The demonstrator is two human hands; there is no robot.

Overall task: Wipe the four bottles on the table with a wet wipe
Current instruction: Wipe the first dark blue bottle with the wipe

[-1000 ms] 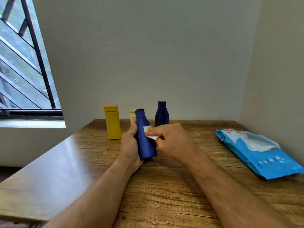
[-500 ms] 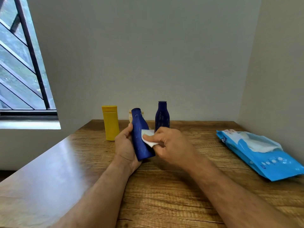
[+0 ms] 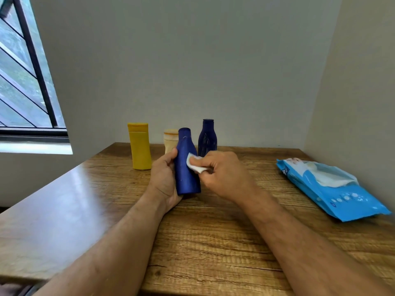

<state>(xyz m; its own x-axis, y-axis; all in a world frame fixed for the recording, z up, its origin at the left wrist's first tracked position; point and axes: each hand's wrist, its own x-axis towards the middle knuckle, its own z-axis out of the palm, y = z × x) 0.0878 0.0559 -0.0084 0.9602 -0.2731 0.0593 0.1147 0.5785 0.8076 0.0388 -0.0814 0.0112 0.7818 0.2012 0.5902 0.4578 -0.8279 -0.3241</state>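
Note:
My left hand (image 3: pixel 164 178) grips a blue bottle (image 3: pixel 186 165) from its left side and holds it upright just above the wooden table (image 3: pixel 203 242). My right hand (image 3: pixel 222 174) pinches a folded white wet wipe (image 3: pixel 195 163) and presses it against the bottle's right side near the shoulder. Behind stand a yellow bottle (image 3: pixel 140 146), a cream bottle (image 3: pixel 170 140) partly hidden by the held one, and a dark blue bottle (image 3: pixel 207 135).
A blue pack of wet wipes (image 3: pixel 329 184) lies at the right of the table, its flap open with a white wipe showing. Walls close the back and right. A barred window (image 3: pixel 21 82) is at the left.
The bottle has tilted slightly more upright in my left hand, and my right hand has slid the wipe a little along its right side. The other bottles have not moved.

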